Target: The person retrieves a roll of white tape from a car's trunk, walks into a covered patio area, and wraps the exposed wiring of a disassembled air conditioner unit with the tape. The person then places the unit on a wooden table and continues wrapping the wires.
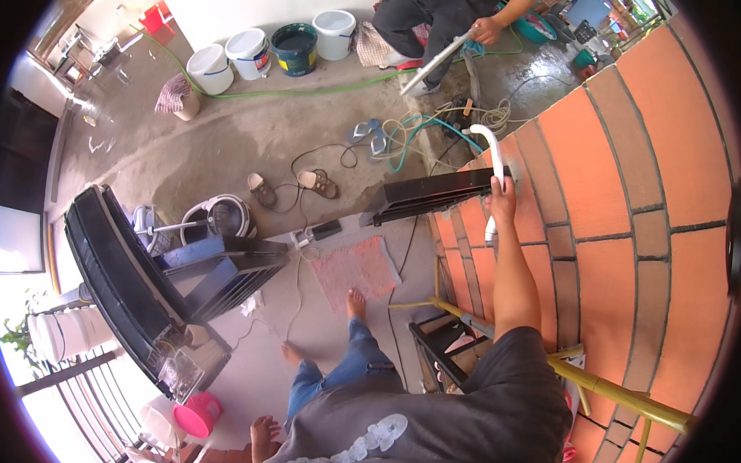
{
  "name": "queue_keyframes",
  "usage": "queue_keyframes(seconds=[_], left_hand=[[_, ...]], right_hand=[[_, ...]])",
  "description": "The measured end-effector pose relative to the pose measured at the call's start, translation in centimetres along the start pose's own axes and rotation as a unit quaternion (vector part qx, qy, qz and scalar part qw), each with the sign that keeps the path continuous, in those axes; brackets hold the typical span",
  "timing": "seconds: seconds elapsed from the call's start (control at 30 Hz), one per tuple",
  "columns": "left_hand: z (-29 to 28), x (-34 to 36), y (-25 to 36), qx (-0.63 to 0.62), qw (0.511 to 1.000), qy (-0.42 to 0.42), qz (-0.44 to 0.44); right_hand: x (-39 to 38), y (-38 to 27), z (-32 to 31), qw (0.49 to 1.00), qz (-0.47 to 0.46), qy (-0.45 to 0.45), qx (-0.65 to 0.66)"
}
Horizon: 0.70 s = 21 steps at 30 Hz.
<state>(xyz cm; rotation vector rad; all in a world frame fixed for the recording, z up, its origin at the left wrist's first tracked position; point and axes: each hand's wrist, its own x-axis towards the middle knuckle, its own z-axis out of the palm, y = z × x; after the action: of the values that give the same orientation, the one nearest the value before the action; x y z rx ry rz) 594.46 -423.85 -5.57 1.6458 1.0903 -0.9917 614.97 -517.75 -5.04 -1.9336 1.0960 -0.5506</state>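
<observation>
My right hand (503,199) is closed around a white bent plastic pipe (496,144), with the arm stretched forward beside the orange tiled wall. The pipe's upper end hooks over to the left, and its lower end shows below the hand. Right by that hand, a long black slatted panel (433,193) reaches toward the wall; whether they touch I cannot tell. Down at the lower left hangs my left hand (264,430), fingers loosely apart, with nothing visible in it. A pink bucket (198,414) is the nearest thing to its left.
Ahead sits another person holding a long pale pole (437,65). Several buckets (248,54) line the white wall. Sandals (317,183), cords and hoses (406,139) lie across the floor. A large black curved unit (116,263) stands left; a yellow pole (618,395) lies right.
</observation>
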Motion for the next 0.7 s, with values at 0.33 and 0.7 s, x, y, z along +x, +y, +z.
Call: queue_keyframes(seconds=[0.33,0.7], left_hand=[[5.2,1.1,0.2,-0.019,1.0,-0.002,0.013],[4.9,0.9,-3.8,0.007,1.0,0.014,0.012]], right_hand=[[-9.9,-15.6,-7.1,0.881,0.016,-0.414,0.229],[-8.7,5.9,-8.9,0.87,0.298,-0.289,-0.267]])
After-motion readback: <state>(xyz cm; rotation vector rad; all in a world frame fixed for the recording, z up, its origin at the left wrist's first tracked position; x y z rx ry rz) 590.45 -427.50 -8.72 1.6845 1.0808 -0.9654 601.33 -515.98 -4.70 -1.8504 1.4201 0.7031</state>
